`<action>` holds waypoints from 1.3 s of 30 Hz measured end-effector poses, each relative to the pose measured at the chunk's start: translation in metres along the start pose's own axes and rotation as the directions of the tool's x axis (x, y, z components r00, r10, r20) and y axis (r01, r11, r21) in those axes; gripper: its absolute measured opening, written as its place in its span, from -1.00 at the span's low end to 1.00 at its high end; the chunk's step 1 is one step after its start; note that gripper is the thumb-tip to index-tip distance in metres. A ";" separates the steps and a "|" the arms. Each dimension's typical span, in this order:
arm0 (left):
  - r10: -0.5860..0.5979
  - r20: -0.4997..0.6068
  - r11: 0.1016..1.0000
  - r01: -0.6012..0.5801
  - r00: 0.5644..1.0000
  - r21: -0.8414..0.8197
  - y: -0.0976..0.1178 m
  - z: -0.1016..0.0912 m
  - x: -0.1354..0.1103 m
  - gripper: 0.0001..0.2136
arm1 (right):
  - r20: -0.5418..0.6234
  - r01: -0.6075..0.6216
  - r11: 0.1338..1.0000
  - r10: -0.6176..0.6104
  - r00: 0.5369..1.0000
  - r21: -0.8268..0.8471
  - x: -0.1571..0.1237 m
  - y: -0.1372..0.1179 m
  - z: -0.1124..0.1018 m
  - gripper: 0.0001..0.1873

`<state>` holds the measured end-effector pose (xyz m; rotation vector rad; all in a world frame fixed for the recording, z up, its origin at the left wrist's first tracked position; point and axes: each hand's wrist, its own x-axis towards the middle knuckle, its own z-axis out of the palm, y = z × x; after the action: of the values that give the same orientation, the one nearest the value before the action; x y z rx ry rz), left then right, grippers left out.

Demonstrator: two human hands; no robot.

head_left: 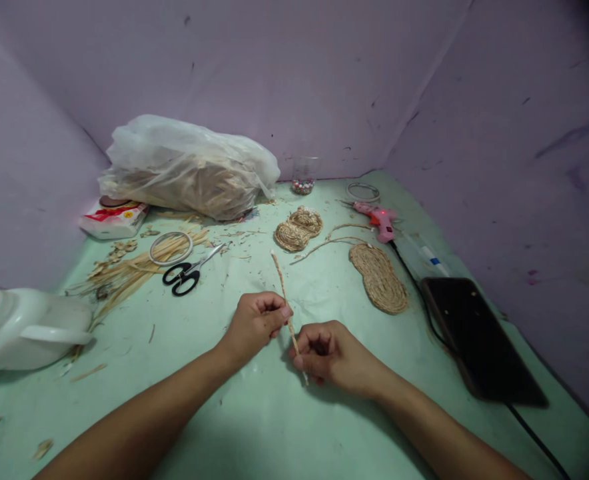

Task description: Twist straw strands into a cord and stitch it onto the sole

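A short twisted straw cord (pixel 279 272) is pinched between my two hands, slanting from upper left to lower right above the table. My left hand (pixel 261 320) grips it near the middle with thumb and fingers. Lower down, my right hand (pixel 332 353) pinches the cord close to its bottom end, which pokes out past the fingers. Beyond the hands lie two coiled straw soles: one (pixel 294 235) in the centre that looks folded or stacked, and a flat one (pixel 379 278) to the right. From the flat one a loose cord trails leftward.
Scissors (pixel 193 270), a tape roll (pixel 171 249) and straw strips (pixel 129 277) lie at left, near a white jug (pixel 34 327). Behind are a plastic bag (pixel 189 167) and a bead cup (pixel 303 177). At right are a pink glue gun (pixel 382 220), its cable and a phone (pixel 482 340).
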<state>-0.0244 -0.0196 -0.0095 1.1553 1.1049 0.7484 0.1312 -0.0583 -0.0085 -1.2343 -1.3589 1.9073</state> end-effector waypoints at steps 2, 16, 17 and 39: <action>-0.005 -0.010 1.000 0.005 1.000 0.023 0.001 0.003 0.000 -0.82 | 0.000 0.020 1.000 -0.020 1.000 -0.022 -0.001 0.000 0.000 -0.92; -0.016 0.070 0.984 0.028 0.997 -0.175 0.001 -0.011 0.005 -0.81 | -0.257 0.103 0.954 -0.179 0.950 -0.282 -0.005 -0.014 -0.014 -0.73; -0.017 0.061 0.982 0.028 0.998 -0.188 0.001 -0.011 0.005 -0.81 | -0.336 0.097 0.940 -0.210 0.918 -0.326 -0.006 -0.017 -0.023 -0.74; -0.027 0.010 0.983 0.029 1.000 -0.184 0.001 -0.013 0.005 -0.78 | -0.370 -0.145 0.368 -0.672 0.641 -0.919 0.031 -0.052 -0.132 -0.78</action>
<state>-0.0349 -0.0111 -0.0101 0.9835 1.0218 0.8063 0.2263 0.0486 0.0145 -1.7380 -1.9669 0.0792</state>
